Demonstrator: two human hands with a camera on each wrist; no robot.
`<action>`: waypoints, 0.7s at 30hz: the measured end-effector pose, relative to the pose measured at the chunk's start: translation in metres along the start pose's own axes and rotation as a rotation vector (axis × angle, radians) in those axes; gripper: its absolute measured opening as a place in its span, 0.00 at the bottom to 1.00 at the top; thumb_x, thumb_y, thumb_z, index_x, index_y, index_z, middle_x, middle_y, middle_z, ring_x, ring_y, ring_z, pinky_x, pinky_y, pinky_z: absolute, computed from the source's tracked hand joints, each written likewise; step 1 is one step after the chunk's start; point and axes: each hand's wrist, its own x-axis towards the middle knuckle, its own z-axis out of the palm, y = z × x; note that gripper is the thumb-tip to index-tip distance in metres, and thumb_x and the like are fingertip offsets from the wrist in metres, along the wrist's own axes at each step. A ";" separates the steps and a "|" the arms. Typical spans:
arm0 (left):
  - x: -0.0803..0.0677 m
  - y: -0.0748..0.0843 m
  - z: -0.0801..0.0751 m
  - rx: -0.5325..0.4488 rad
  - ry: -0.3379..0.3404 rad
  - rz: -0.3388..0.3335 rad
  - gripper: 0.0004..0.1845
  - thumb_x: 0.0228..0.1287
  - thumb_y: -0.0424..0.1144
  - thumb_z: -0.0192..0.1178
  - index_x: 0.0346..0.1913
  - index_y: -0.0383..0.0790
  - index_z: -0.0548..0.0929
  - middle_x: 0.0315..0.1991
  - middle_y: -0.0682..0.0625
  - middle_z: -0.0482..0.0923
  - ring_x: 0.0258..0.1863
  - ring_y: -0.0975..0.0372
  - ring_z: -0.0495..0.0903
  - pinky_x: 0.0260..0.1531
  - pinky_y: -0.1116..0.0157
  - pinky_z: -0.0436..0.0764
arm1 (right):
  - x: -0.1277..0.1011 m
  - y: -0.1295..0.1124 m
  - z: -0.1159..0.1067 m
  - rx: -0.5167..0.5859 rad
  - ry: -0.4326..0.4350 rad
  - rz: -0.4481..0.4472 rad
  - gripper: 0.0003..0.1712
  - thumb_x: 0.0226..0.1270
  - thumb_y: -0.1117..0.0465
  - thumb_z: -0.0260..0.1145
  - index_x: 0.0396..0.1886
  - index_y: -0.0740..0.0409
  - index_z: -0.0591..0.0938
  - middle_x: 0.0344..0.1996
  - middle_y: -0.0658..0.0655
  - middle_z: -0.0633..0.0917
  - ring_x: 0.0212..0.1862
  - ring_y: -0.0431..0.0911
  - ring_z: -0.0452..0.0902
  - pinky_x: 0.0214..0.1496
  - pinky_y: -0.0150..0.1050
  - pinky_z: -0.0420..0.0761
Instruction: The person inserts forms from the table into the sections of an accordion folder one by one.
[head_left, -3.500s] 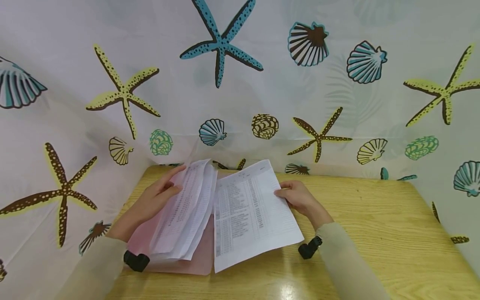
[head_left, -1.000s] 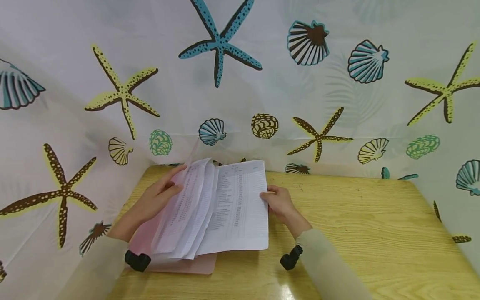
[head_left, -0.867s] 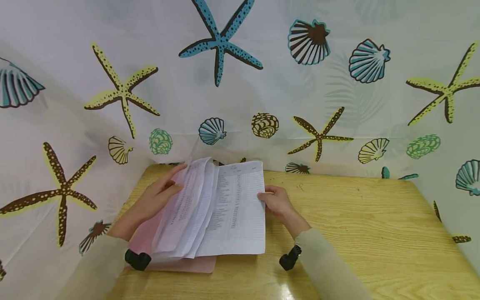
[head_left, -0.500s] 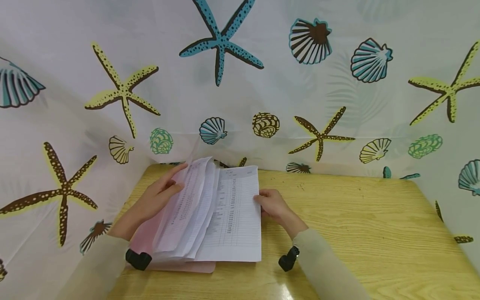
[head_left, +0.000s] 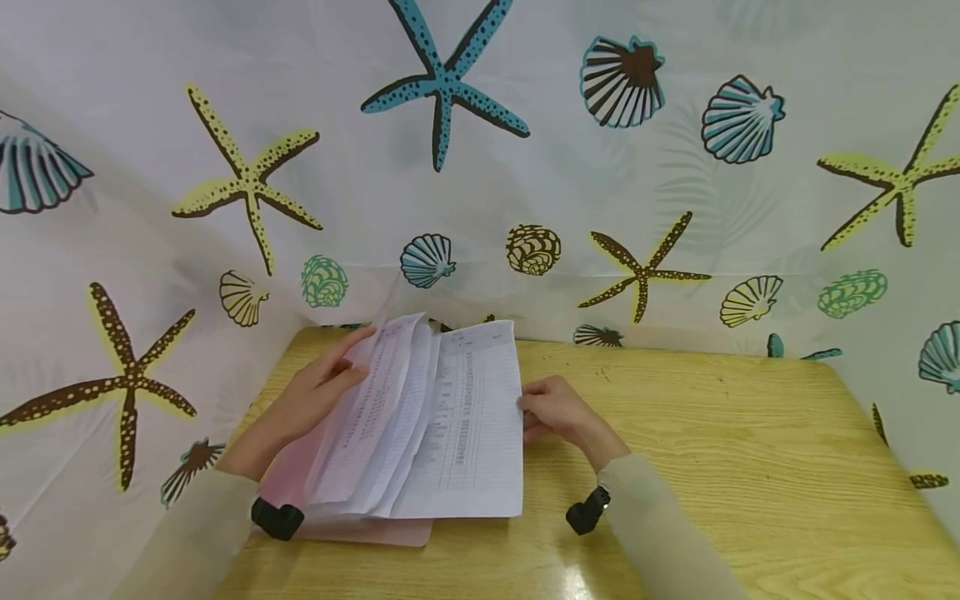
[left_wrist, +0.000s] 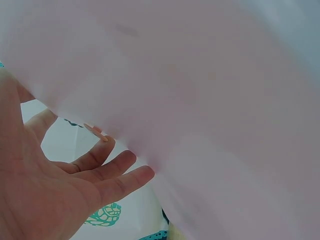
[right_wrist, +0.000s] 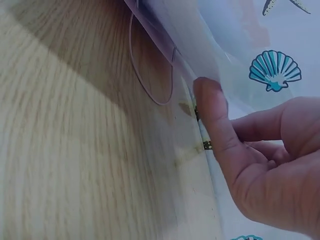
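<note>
A pink folder (head_left: 390, 533) lies at the left of the table, its translucent cover (left_wrist: 190, 75) raised. My left hand (head_left: 311, 400) holds that cover at its edge, thumb on one side and fingers on the other. Inside are several printed sheets (head_left: 408, 417), fanned and leaning left. At their right, a sheet with a printed table (head_left: 491, 417) stands nearly upright, overlapping the folder. My right hand (head_left: 558, 410) pinches this sheet by its right edge. In the right wrist view the thumb (right_wrist: 212, 105) lies at the sheet's edge; the fingertips are partly hidden.
The wooden table (head_left: 712, 467) extends to the right. A white curtain (head_left: 480, 192) printed with starfish and shells hangs behind and at both sides. A thin pinkish cord loop (right_wrist: 162, 102) hangs below the folder in the right wrist view.
From slanting out at the right, the sheet has come left and straightened against the folder with my right hand. Over the last half second it rose slightly. My left hand has stayed put.
</note>
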 end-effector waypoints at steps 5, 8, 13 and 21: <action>-0.001 -0.001 0.000 -0.014 -0.003 -0.002 0.33 0.84 0.45 0.50 0.85 0.57 0.55 0.70 0.38 0.68 0.52 0.49 0.72 0.51 0.54 0.75 | 0.002 -0.001 0.011 0.033 0.005 -0.012 0.20 0.79 0.70 0.55 0.63 0.78 0.79 0.40 0.68 0.90 0.30 0.46 0.87 0.41 0.48 0.90; -0.001 -0.001 0.000 -0.010 -0.002 -0.006 0.33 0.84 0.45 0.50 0.85 0.58 0.55 0.70 0.38 0.68 0.53 0.49 0.72 0.52 0.54 0.75 | 0.004 -0.001 0.019 0.028 -0.004 -0.007 0.20 0.79 0.70 0.55 0.63 0.77 0.79 0.40 0.67 0.90 0.29 0.45 0.87 0.40 0.47 0.90; 0.000 -0.001 -0.001 -0.003 0.003 -0.003 0.32 0.84 0.45 0.50 0.85 0.58 0.56 0.70 0.38 0.69 0.53 0.49 0.73 0.51 0.55 0.75 | 0.006 -0.001 0.030 0.050 -0.028 0.004 0.19 0.79 0.70 0.56 0.63 0.77 0.80 0.37 0.64 0.90 0.28 0.46 0.87 0.38 0.45 0.90; 0.000 -0.001 -0.001 -0.010 0.000 -0.004 0.32 0.84 0.45 0.50 0.85 0.59 0.56 0.69 0.39 0.69 0.53 0.49 0.72 0.52 0.54 0.75 | 0.006 -0.003 0.041 0.077 -0.044 0.005 0.20 0.79 0.70 0.56 0.64 0.77 0.78 0.38 0.66 0.90 0.27 0.45 0.86 0.35 0.44 0.90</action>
